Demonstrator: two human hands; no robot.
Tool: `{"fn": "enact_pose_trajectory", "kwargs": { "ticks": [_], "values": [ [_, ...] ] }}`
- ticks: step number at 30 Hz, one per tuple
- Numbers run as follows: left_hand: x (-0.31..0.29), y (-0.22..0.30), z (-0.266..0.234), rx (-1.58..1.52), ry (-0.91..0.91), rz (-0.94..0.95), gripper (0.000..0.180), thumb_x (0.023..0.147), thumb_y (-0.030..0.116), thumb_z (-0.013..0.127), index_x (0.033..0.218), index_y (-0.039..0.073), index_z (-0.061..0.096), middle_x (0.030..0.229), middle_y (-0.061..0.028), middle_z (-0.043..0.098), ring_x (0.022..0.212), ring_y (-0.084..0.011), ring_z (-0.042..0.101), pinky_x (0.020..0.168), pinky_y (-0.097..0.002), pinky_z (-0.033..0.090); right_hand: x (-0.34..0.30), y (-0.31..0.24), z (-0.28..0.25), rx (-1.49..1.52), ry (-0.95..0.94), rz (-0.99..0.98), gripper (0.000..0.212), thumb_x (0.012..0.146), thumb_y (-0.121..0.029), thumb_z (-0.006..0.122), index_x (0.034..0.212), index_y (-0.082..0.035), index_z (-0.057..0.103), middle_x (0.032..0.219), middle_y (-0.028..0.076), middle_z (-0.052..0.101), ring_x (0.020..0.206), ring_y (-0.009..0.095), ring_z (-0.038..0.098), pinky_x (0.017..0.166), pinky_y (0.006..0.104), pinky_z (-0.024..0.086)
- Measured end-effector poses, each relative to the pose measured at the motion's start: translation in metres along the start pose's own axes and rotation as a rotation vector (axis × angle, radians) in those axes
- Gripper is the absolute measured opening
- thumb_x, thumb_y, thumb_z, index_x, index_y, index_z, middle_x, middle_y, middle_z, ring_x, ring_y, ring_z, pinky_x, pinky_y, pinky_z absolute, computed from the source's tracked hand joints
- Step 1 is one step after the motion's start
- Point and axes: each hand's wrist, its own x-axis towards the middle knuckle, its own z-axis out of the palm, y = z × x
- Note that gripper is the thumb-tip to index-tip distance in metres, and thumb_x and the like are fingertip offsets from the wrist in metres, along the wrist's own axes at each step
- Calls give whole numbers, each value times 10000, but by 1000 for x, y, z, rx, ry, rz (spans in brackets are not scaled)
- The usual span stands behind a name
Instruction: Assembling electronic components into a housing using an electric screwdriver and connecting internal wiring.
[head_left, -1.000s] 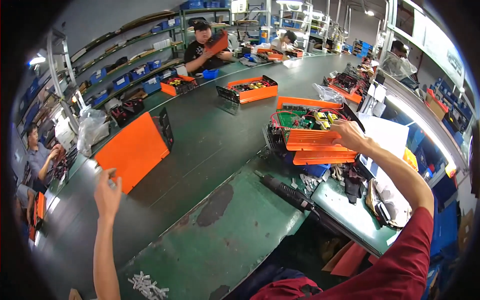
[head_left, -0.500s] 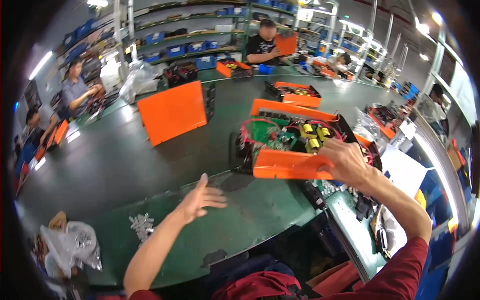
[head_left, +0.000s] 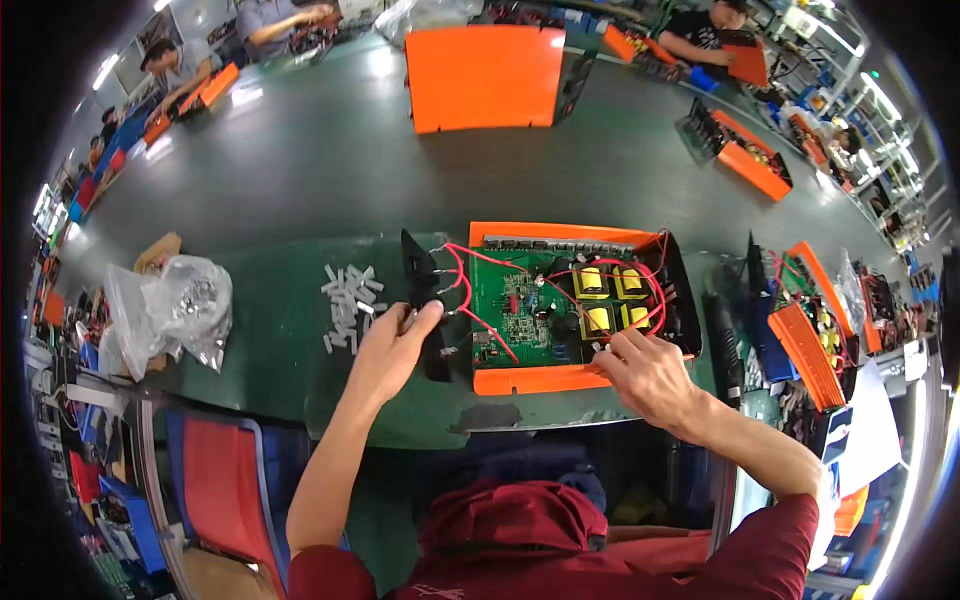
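An open orange metal case (head_left: 545, 380) lies on the green mat in front of me. Inside it sit a green circuit board (head_left: 500, 285) and several yellow-wrapped transformers (head_left: 592, 280). My left hand (head_left: 388, 352) pinches a black end panel (head_left: 418, 262) that stands apart from the case's left end. Red wires (head_left: 466, 285) link this panel to the board. My right hand (head_left: 652, 378) grips the near orange wall close to its right end, fingers over the rim; its fingertips are partly hidden.
Left of the panel lies a pile of small grey-white pieces (head_left: 348, 295), with a clear plastic bag (head_left: 185, 310) farther left. An orange cover (head_left: 485, 80) stands across the dark conveyor (head_left: 330, 160). Another open orange unit (head_left: 810, 340) is at the right. Several people work beyond.
The case has come down onto the mat in front of me. My left hand, open and empty before, now holds the black panel. My view has turned downward.
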Motion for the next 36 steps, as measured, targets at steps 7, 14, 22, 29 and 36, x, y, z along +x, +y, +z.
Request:
{"fn": "enact_pose_trajectory", "kwargs": {
  "ticks": [7,14,22,29,36],
  "values": [
    [-8,8,-1,253,484,461,313,949,209,752,1191,26,675,1017,-82,722,864,-137,642,766,-284,528,-11,-5,11,95,141,81,429,716,-50,851,1107,-64,675,956,67,652,790,264,624,708,390,501],
    [80,88,1,725,108,871,239,976,217,686,1133,43,731,1031,-102,734,906,-160,668,776,-310,518,-44,0,-1,69,342,424,366,798,138,749,1126,16,642,1062,168,657,950,319,642,841,397,523],
    [161,84,26,978,-316,924,292,957,275,656,1106,40,745,1000,-159,737,965,-337,697,869,-437,539,-129,-10,49,12,579,838,362,984,15,640,1331,14,536,1192,152,635,1057,219,611,981,333,474],
    [156,94,29,1024,-385,948,257,819,155,746,1031,11,747,971,-153,733,949,-363,678,871,-455,530,-140,-3,100,261,639,1241,520,1058,-259,600,1454,44,452,1365,182,573,1250,267,551,1108,399,393],
    [154,99,39,1094,-383,1049,221,772,128,756,954,4,740,837,-162,684,787,-373,661,723,-467,515,-190,0,158,99,675,1206,743,1031,-302,629,1536,123,287,1500,263,465,1389,326,450,1207,451,287]
  ]
}}
